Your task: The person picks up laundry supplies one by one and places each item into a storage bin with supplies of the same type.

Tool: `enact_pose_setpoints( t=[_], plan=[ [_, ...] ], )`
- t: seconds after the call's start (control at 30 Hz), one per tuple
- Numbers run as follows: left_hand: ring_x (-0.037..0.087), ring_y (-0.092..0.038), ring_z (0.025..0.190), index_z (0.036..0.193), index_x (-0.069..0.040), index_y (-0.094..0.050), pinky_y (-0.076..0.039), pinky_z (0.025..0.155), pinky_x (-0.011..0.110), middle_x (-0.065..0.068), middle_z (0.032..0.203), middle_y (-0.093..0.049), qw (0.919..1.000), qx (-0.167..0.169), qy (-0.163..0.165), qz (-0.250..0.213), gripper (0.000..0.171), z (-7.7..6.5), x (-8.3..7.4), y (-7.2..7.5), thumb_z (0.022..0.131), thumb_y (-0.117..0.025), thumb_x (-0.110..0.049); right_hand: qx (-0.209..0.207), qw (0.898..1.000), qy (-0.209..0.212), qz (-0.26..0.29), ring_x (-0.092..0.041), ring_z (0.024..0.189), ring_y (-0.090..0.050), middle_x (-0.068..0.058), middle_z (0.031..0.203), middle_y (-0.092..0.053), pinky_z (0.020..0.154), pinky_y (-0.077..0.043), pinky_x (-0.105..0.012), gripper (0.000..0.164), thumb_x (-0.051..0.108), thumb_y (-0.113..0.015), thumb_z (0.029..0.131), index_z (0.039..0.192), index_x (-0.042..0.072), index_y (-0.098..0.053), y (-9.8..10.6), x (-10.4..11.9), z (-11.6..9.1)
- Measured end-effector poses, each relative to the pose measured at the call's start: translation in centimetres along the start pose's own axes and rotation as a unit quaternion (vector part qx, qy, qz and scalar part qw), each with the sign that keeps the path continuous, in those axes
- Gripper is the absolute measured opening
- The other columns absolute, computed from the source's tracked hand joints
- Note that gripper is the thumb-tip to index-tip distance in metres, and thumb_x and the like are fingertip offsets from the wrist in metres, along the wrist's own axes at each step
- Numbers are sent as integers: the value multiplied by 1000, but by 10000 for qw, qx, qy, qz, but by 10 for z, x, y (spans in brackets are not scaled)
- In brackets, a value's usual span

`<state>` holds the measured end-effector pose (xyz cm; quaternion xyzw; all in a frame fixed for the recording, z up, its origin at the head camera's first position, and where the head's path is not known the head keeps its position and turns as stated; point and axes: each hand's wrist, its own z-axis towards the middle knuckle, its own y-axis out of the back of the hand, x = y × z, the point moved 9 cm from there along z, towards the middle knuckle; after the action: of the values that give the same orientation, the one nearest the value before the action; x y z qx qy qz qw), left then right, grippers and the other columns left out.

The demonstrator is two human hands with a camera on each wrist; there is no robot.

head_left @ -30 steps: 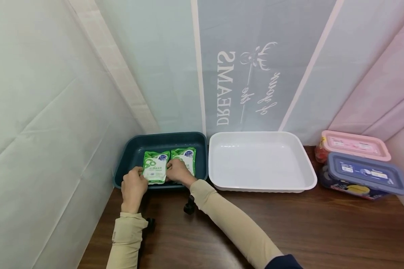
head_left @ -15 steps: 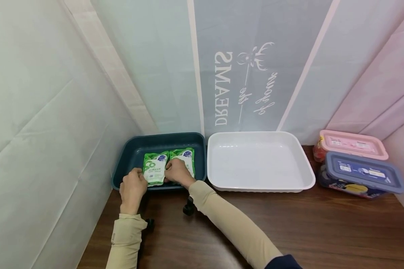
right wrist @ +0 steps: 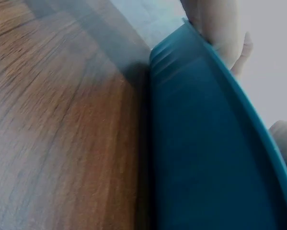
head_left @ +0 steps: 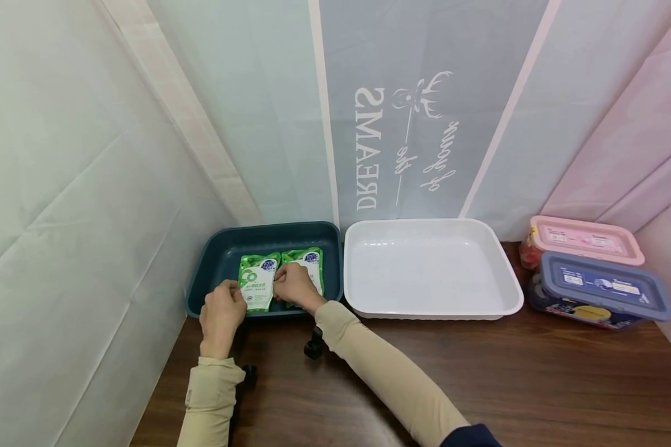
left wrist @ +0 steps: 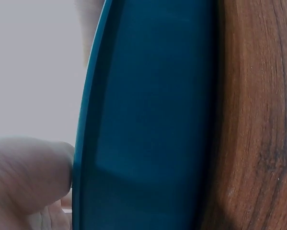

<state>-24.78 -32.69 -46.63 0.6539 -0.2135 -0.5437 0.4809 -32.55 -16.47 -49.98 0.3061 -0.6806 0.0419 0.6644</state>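
Note:
Two green and white detergent pouches lie side by side in the dark teal tray [head_left: 201,273] in the head view. My left hand [head_left: 222,313] pinches the left edge of the left detergent pouch [head_left: 259,284]. At that pouch's right edge, the fingertips of my right hand [head_left: 296,287] pinch it too. The right detergent pouch [head_left: 313,261] is partly covered by my right hand. In the left wrist view the tray wall [left wrist: 148,105] fills the middle, with part of the hand [left wrist: 28,177] beside its rim. Both wrist views hide the pouches behind the tray wall.
A white tray [head_left: 433,310] stands right of the teal one. At the far right are a pink-lidded box [head_left: 587,239] and a blue-lidded box [head_left: 606,288]. Behind the trays hangs a printed curtain [head_left: 402,149]. Brown wooden tabletop [head_left: 453,366] lies in front.
The left pouch has shifted slightly toward the tray's near edge and turned a little. Both hands stay at its sides. The head view has drifted slightly.

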Motion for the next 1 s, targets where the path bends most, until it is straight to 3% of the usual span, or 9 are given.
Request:
enact_pose_setpoints(
  t=[0.3,0.53,0.77,1.0],
  plan=[
    [32,-62,70,133,2,-68,-45,53,38,31,123,-71,9998,-83,-111,-107,33,-5,-6,1,106,-52,-10,-94,9980,440,-453,-13,72,-60,-5,99,-72,74,-52,-28,25,11,-60,105,124,1,-73,16,13,-12],
    [30,-60,68,133,1,-69,-42,51,36,28,121,-73,9990,-220,-323,-206,35,-9,-19,5,106,-51,-8,-204,9926,819,-874,-12,77,-61,-4,105,-72,71,-52,-28,27,17,-61,106,125,2,-73,30,26,-26],
    [40,-72,89,132,-1,-71,-55,63,52,27,123,-73,9974,-366,-567,-238,33,-18,-38,11,106,-54,-9,-324,9882,967,-1142,-14,95,-70,-4,114,-74,79,-58,-29,29,21,-63,108,130,6,-72,41,36,-40],
    [42,-73,98,129,-2,-73,-59,73,59,24,126,-74,9938,-491,-939,-329,30,-28,-59,9,104,-58,-10,-539,9846,1069,-1271,-17,93,-73,-3,109,-75,81,-61,-30,26,19,-65,106,127,7,-74,55,40,-56]
  ],
)
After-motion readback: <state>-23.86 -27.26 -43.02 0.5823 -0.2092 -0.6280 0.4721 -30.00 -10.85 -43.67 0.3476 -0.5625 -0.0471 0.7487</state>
